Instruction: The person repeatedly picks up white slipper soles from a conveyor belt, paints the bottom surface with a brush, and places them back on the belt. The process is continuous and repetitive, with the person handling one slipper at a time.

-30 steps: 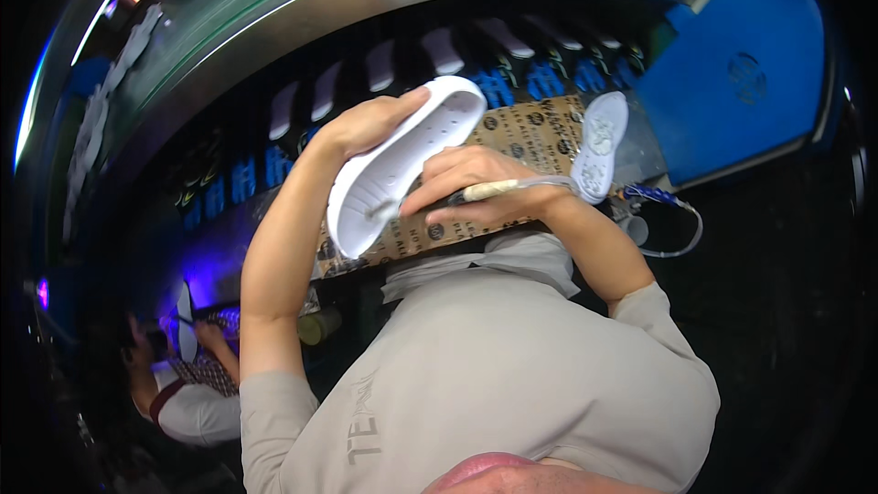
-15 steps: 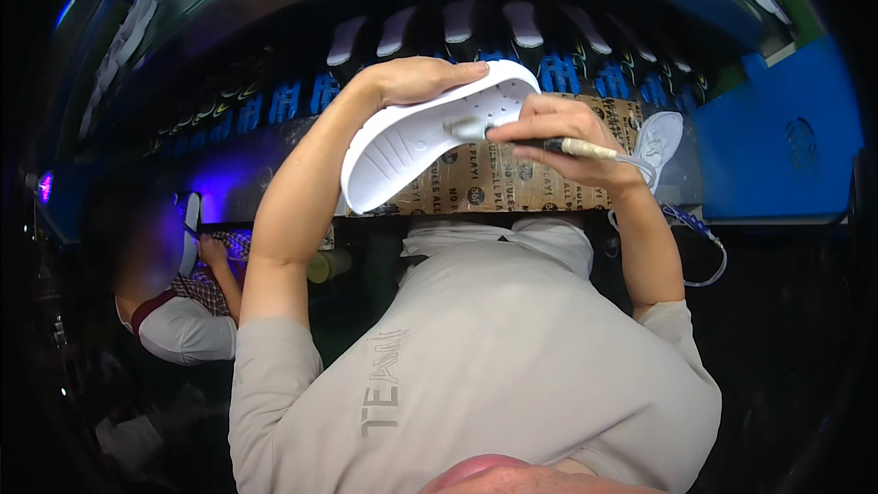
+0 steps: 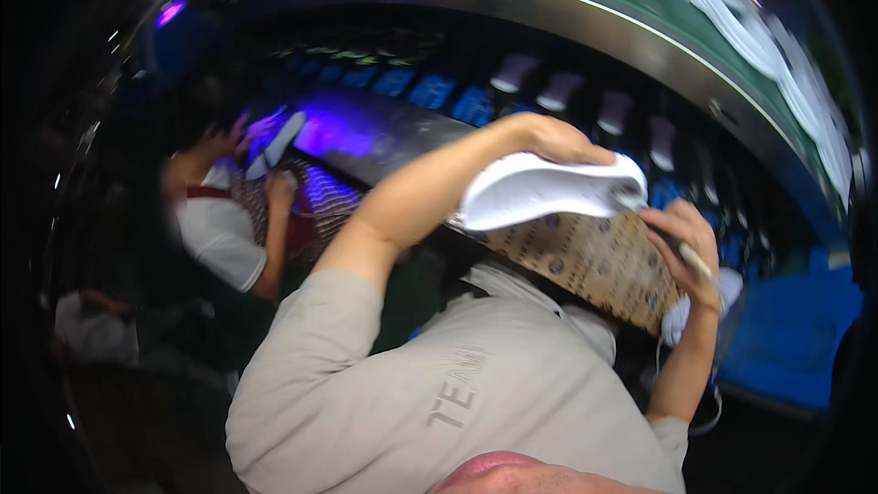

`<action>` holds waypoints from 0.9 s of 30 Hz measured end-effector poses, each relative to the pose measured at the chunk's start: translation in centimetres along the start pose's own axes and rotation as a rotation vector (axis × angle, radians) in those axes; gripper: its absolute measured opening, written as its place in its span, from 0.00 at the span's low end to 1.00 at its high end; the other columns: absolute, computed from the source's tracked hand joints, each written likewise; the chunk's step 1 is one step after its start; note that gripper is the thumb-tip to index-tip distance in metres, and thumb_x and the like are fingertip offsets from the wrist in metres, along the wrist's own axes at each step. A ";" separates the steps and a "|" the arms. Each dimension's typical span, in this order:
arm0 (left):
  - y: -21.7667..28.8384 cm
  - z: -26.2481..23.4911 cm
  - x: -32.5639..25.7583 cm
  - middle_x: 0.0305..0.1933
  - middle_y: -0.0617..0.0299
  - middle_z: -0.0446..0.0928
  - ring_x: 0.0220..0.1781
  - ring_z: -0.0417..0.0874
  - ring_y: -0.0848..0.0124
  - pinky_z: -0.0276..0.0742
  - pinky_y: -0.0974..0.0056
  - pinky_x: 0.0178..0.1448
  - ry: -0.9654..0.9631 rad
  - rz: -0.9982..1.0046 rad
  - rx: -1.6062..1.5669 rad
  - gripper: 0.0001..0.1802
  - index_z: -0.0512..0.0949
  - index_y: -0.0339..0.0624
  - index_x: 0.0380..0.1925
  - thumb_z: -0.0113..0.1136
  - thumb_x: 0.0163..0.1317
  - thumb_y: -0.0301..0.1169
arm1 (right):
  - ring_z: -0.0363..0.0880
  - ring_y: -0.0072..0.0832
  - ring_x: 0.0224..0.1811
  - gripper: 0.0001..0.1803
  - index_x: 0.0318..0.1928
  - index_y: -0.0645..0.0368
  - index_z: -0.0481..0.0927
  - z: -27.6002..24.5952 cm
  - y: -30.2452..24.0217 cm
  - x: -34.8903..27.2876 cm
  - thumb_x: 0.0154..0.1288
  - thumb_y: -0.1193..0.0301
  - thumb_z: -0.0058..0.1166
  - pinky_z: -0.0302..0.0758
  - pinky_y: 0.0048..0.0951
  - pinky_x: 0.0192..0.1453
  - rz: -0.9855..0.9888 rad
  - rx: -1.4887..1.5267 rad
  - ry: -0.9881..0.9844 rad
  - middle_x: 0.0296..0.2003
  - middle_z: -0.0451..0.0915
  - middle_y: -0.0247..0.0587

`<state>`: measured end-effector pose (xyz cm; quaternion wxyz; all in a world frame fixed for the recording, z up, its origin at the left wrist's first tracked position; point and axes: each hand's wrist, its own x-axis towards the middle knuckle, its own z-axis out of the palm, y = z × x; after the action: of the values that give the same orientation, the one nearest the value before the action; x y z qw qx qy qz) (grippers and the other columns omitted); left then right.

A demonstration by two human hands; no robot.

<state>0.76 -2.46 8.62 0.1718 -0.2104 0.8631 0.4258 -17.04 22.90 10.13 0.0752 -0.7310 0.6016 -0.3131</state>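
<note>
My left hand [image 3: 569, 140] grips the far edge of a white shoe sole [image 3: 517, 194], which is held up and tilted above a cardboard-covered bench. The sole's hollow inner side faces me. In my right hand [image 3: 684, 240] is a brush with a pale, cord-like wrapping on its handle [image 3: 693, 262]. The brush head [image 3: 631, 196] reaches inside the sole's right end, close to the raised rim. My right fingers partly hide the handle.
Printed cardboard [image 3: 572, 258] covers the bench below the sole. Beyond it, several shoe pieces [image 3: 560, 90] stand in a row under a metal rail. A white shoe [image 3: 675, 320] lies by my right wrist, near a blue panel [image 3: 777, 334]. At left, a co-worker holds another sole [image 3: 276, 146].
The view has turned left, showing more of the co-worker. The sole is tipped flatter, and the brush has gone from its middle to the right end.
</note>
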 end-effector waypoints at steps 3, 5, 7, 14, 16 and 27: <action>-1.1 1.0 1.5 0.75 0.38 0.70 0.77 0.69 0.43 0.64 0.47 0.78 0.010 -0.020 0.004 0.48 0.78 0.40 0.67 0.44 0.70 0.72 | 0.75 0.42 0.34 0.14 0.43 0.61 0.88 0.5 -0.5 0.0 0.53 0.79 0.70 0.70 0.38 0.43 0.021 -0.049 -0.159 0.30 0.77 0.45; -2.2 1.8 0.9 0.75 0.37 0.70 0.78 0.68 0.43 0.62 0.48 0.79 0.092 -0.039 -0.121 0.47 0.77 0.38 0.68 0.44 0.72 0.70 | 0.74 0.41 0.34 0.16 0.43 0.64 0.88 0.5 -0.5 0.3 0.51 0.76 0.72 0.69 0.37 0.43 0.017 0.229 -0.129 0.29 0.79 0.46; -2.7 3.0 0.5 0.72 0.38 0.73 0.74 0.73 0.47 0.64 0.50 0.77 0.206 0.046 -0.388 0.45 0.78 0.36 0.67 0.41 0.75 0.67 | 0.75 0.34 0.36 0.15 0.47 0.68 0.86 1.5 1.5 -2.5 0.61 0.73 0.68 0.70 0.31 0.45 0.055 0.348 0.086 0.33 0.81 0.45; 9.7 -11.1 3.5 0.42 0.39 0.84 0.33 0.89 0.47 0.88 0.46 0.46 0.212 1.010 -1.450 0.40 0.73 0.28 0.60 0.28 0.82 0.58 | 0.78 0.29 0.48 0.18 0.60 0.72 0.81 7.7 10.4 -7.5 0.77 0.72 0.54 0.73 0.29 0.59 0.404 0.517 0.596 0.47 0.82 0.43; 10.6 -18.1 9.2 0.45 0.40 0.85 0.44 0.89 0.48 0.88 0.45 0.50 0.728 0.808 -1.465 0.41 0.73 0.24 0.59 0.32 0.81 0.58 | 0.80 0.30 0.51 0.17 0.59 0.71 0.82 9.0 9.5 -6.5 0.75 0.75 0.55 0.74 0.31 0.61 0.493 0.572 0.477 0.49 0.84 0.43; 2.9 -24.7 6.9 0.79 0.39 0.59 0.79 0.63 0.43 0.60 0.41 0.80 1.058 -0.605 0.251 0.33 0.73 0.37 0.70 0.58 0.70 0.43 | 0.82 0.33 0.48 0.15 0.55 0.66 0.85 14.1 10.7 -9.7 0.70 0.74 0.61 0.75 0.32 0.57 0.508 0.427 0.546 0.46 0.85 0.44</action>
<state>-9.48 -22.26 21.54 -0.1430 -0.6063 0.7769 0.0917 -18.98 25.33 -9.80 0.1375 -0.4181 0.6820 -0.5841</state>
